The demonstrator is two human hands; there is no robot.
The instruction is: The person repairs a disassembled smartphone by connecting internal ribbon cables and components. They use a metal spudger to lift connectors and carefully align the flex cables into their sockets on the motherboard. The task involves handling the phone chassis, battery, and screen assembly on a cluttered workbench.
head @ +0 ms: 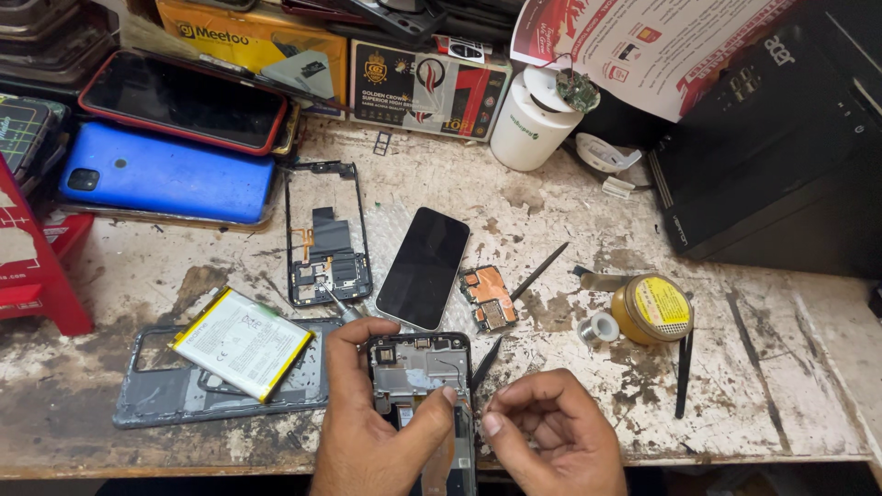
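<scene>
**Grey opened phone being worked at bench's front edge**

Grey opened phone [423,377] is sitting at 6 o'clock, the left hand [367,432] clamping it, thumb across the frame. The right hand [551,436] is pinching something tiny at its right edge; cannot tell what. Best keeping the grip firm and the pull gentle. A circuit board [489,298] is lying at 12 o'clock, a loose battery [241,342] at 9 o'clock.
</scene>
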